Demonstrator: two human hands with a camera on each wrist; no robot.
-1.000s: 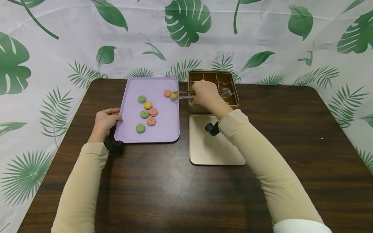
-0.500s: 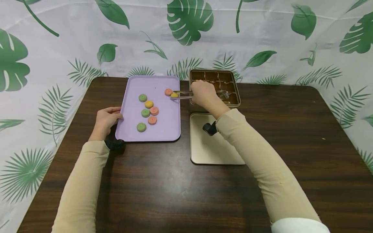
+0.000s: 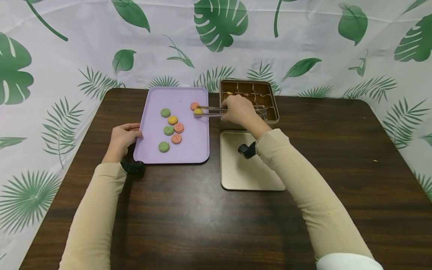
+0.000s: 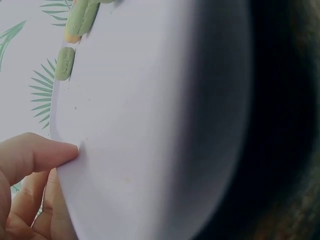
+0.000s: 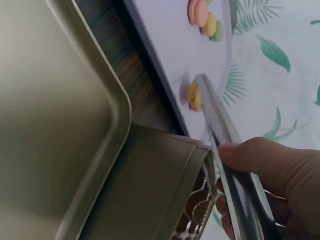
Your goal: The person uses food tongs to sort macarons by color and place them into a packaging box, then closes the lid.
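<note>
My right hand point(image 3: 239, 108) grips metal tongs point(image 5: 215, 112), reaching left over the box onto the tray. Their tips stand on either side of a yellow macaron point(image 3: 198, 112) near the tray's right edge; the head view does not show whether both touch it. Close behind it lies a pink macaron point(image 3: 194, 106). At the left edge of the lilac tray point(image 3: 155, 155), my left hand point(image 3: 123, 138) pinches the rim, thumb point(image 4: 62, 152) on top and fingers outside and below. Several green, pink and yellow macarons lie mid-tray, among them a green macaron point(image 3: 164, 146).
A gold-brown box point(image 3: 275, 110) with a divided brown insert stands right of the tray, partly hidden by my right hand. Something yellow point(image 3: 229, 93) shows in one compartment. Before the box lies a flat gold lid point(image 3: 236, 172). A leaf-print cloth point(image 3: 155, 33) hangs behind the table.
The tongs have slid a little left, and the yellow macaron between their tips has shifted left with them. My left hand stays on the tray's rim.
</note>
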